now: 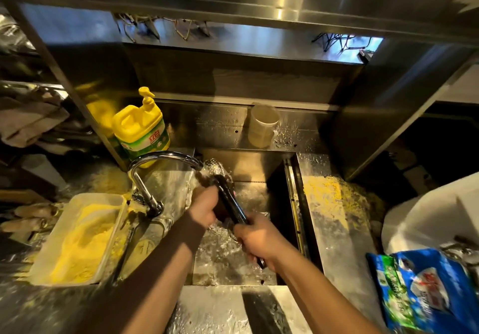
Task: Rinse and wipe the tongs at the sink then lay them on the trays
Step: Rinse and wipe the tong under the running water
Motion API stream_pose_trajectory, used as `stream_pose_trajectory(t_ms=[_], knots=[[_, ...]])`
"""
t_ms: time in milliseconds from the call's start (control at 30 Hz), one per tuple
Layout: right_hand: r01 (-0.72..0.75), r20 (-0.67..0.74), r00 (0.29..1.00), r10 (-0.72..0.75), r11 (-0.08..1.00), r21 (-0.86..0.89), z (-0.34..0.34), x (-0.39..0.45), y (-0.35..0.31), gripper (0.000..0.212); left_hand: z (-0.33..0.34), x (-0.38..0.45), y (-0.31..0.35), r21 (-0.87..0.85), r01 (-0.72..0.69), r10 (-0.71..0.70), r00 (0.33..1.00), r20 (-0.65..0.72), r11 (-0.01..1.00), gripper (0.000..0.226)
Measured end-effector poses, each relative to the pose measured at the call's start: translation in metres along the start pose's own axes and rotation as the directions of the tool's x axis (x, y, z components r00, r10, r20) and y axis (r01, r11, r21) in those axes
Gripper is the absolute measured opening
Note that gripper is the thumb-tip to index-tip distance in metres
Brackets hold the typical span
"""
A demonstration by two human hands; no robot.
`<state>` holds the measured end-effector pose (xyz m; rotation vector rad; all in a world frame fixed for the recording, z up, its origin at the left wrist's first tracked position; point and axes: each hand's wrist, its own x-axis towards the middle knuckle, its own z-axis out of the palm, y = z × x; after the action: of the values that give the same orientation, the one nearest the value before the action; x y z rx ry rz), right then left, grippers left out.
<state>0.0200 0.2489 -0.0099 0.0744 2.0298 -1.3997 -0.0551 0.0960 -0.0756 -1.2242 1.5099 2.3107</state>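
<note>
Metal tongs with dark arms slant over the steel sink, their perforated tips up under the running chrome faucet. My right hand grips the handle end low in the basin. My left hand is curled around the middle of the tongs, just below the spout. Water splashes over the tips and pools on the sink floor. No tray for the tongs shows in this view.
A yellow dish-soap jug stands behind the faucet. A plastic tub of yellow powder sits left of the sink. A translucent measuring cup is at the back. A blue-green packet and white container lie right.
</note>
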Motion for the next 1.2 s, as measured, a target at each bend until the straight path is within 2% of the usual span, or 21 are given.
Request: stream_pose_trajectory(t_ms=[67, 133, 267, 367, 400, 433, 467, 533, 567, 633, 700, 767, 867, 933, 967, 1000, 1067, 1200], knots=[[0.028, 0.001, 1.0, -0.028, 1.0, -0.013, 0.001, 0.0, -0.004, 0.011, 0.005, -0.003, -0.005, -0.013, 0.011, -0.011, 1.0, 0.015, 1.0, 0.013], [0.005, 0.036, 0.999, -0.003, 0.999, -0.052, -0.004, -0.006, -0.002, 0.01, 0.0, 0.003, -0.001, 0.014, -0.015, 0.016, 0.999, -0.036, 1.0, 0.012], [-0.102, 0.05, 0.992, 0.112, 0.981, -0.167, -0.039, -0.023, 0.004, 0.026, -0.013, 0.021, -0.002, 0.174, -0.134, 0.168, 0.966, -0.197, 0.976, 0.019], [-0.04, -0.054, 0.998, 0.022, 0.934, -0.355, -0.067, -0.034, 0.001, 0.042, -0.022, 0.022, -0.006, 0.16, -0.179, 0.215, 0.945, -0.246, 0.971, 0.032], [-0.031, -0.119, 0.992, -0.032, 0.87, -0.492, -0.072, -0.037, 0.0, 0.051, -0.024, 0.022, -0.01, 0.155, -0.166, 0.199, 0.952, -0.234, 0.974, 0.034], [-0.061, -0.192, 0.978, -0.088, 0.753, -0.655, -0.076, -0.035, -0.002, 0.06, -0.027, 0.022, -0.014, 0.153, -0.125, 0.157, 0.963, -0.22, 0.98, 0.033], [-0.132, -0.268, 0.952, -0.15, 0.588, -0.798, -0.076, -0.034, -0.002, 0.066, -0.029, 0.022, -0.018, 0.145, -0.075, 0.103, 0.976, -0.194, 0.987, 0.032], [-0.273, -0.349, 0.899, -0.263, 0.286, -0.919, -0.071, -0.032, 0.0, 0.073, -0.029, 0.015, -0.025, 0.115, -0.004, 0.017, 0.994, -0.111, 0.993, 0.023], [-0.3, -0.352, 0.884, -0.307, 0.203, -0.932, -0.068, -0.031, 0.002, 0.077, -0.027, 0.01, -0.028, 0.113, 0.003, 0.004, 0.998, -0.061, 0.994, 0.016], [-0.31, -0.343, 0.869, -0.357, 0.146, -0.939, -0.065, -0.031, 0.007, 0.082, -0.022, 0.002, -0.032, 0.142, -0.02, 0.017, 1.0, 0.024, 0.99, 0.012], [-0.322, -0.37, 0.856, -0.362, 0.188, -0.928, -0.063, -0.035, 0.011, 0.083, -0.018, -0.01, -0.035, 0.202, -0.049, 0.033, 0.996, 0.083, 0.978, 0.006], [-0.319, -0.415, 0.842, -0.345, 0.301, -0.899, -0.062, -0.038, 0.016, 0.078, -0.013, -0.022, -0.035, 0.229, -0.078, 0.045, 0.988, 0.147, 0.97, 0.009], [-0.232, -0.487, 0.837, -0.25, 0.644, -0.729, -0.066, -0.05, 0.02, 0.071, 0.003, -0.039, -0.035, 0.268, -0.157, 0.091, 0.966, 0.243, 0.95, 0.018], [-0.118, -0.486, 0.862, -0.141, 0.877, -0.465, -0.072, -0.061, 0.02, 0.056, 0.018, -0.05, -0.035, 0.256, -0.184, 0.108, 0.952, 0.285, 0.949, 0.011], [-0.069, -0.479, 0.873, -0.094, 0.947, -0.312, -0.075, -0.067, 0.021, 0.045, 0.025, -0.056, -0.034, 0.251, -0.195, 0.114, 0.946, 0.304, 0.948, 0.005], [-0.03, -0.475, 0.878, -0.051, 0.986, -0.161, -0.079, -0.077, 0.023, 0.033, 0.036, -0.064, -0.036, 0.263, -0.213, 0.121, 0.937, 0.326, 0.941, 0.003], [0.034, -0.484, 0.875, -0.009, 0.998, 0.043, -0.085, -0.092, 0.025, 0.015, 0.053, -0.076, -0.037, 0.285, -0.239, 0.129, 0.926, 0.356, 0.928, 0.005], [0.071, -0.53, 0.847, 0.046, 0.978, 0.198, -0.108, -0.133, 0.031, 0.008, 0.095, -0.112, -0.047, 0.261, -0.259, 0.116, 0.881, 0.459, 0.93, 0.003]])
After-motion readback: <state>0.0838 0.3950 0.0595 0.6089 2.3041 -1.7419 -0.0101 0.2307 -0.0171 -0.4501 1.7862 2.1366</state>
